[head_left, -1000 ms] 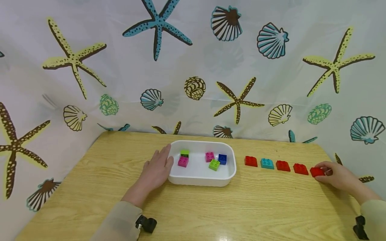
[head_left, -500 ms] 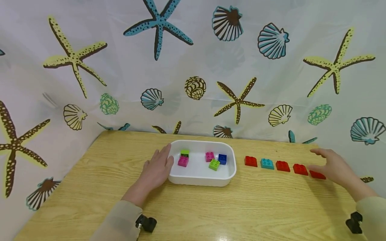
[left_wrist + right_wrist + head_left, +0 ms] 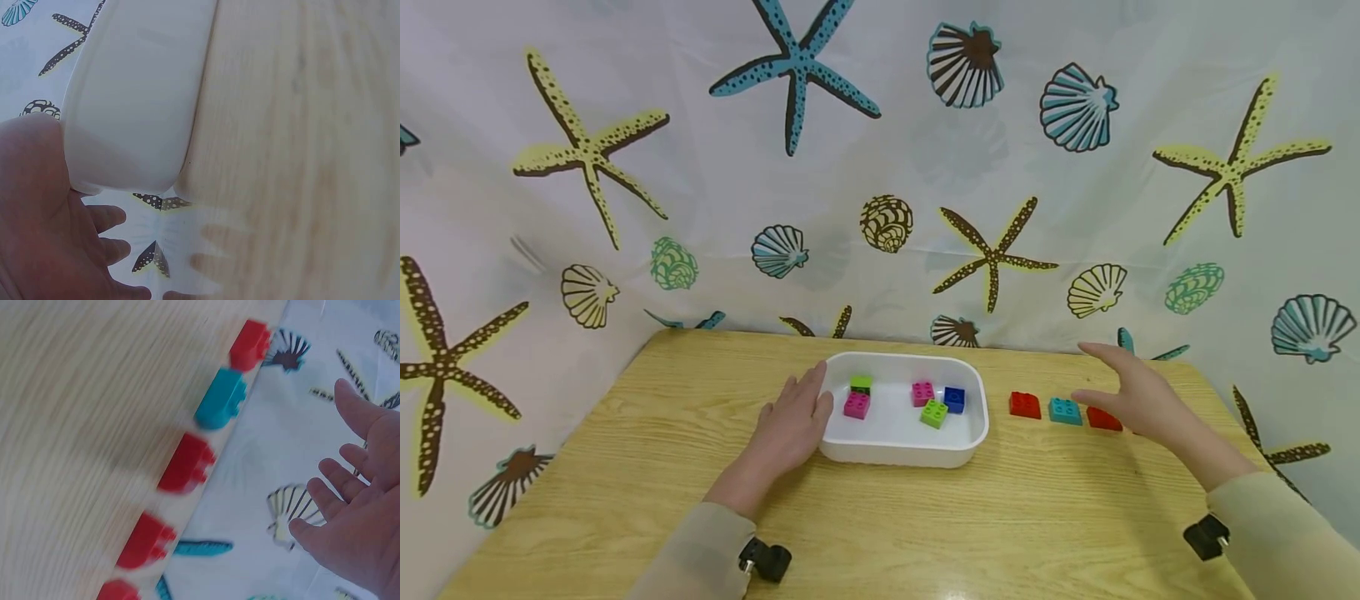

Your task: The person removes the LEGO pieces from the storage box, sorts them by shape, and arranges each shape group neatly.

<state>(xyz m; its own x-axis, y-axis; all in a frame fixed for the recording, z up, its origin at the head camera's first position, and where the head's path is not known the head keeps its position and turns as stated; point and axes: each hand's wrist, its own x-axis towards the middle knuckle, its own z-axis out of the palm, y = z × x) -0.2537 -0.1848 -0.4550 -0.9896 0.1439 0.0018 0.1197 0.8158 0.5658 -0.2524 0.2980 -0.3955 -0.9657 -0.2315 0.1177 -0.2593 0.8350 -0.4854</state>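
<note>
My left hand [image 3: 789,424] rests against the left end of a white plastic tub [image 3: 898,454], its fingers straight along the rim. In the left wrist view the palm touches the tub's wall [image 3: 131,112]. My right hand [image 3: 1138,396] hovers over the row of toy bricks with thumb and fingers spread, holding nothing. The row has a red brick [image 3: 1024,405], a teal brick [image 3: 1065,410] and another red brick [image 3: 1103,418]. Further red bricks [image 3: 145,540] show in the right wrist view; in the head view the right hand and forearm hide them.
Inside the tub lie two pink bricks, one of them the left pink brick [image 3: 856,406], two lime bricks, including the front lime brick [image 3: 934,413], and a blue brick [image 3: 954,400]. A patterned cloth [image 3: 850,167] hangs behind the wooden table [image 3: 962,533].
My right hand has let go of the rightmost red brick, lifted, and moved left above the row. My left hand has stayed at the tub.
</note>
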